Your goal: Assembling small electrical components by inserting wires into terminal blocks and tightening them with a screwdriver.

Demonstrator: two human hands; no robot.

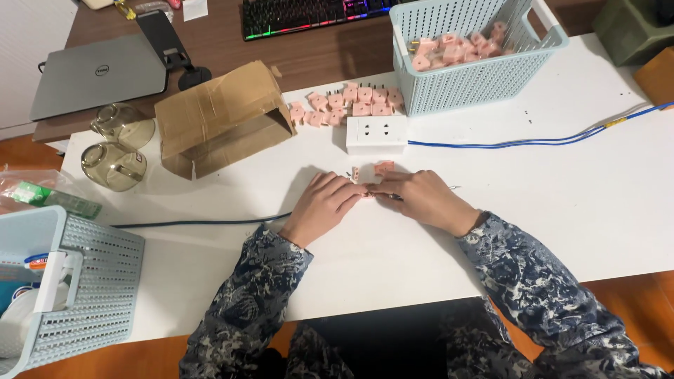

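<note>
Both hands met on the white table [562,210] as I watched, left hand [319,207] and right hand [421,200] pinching a small pink plug piece [370,193] together, just below the white socket block [377,134].

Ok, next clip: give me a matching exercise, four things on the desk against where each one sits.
Things:
1. white socket block
2. cardboard box
3. light blue basket
4. closed grey laptop

Places:
A. far left, on the brown desk
B. top right, holding pink plugs
C. just beyond both hands, a blue cable leading off to the right
D. on its side, left of the loose pink plugs

Pairs: 1-C, 2-D, 3-B, 4-A
</note>
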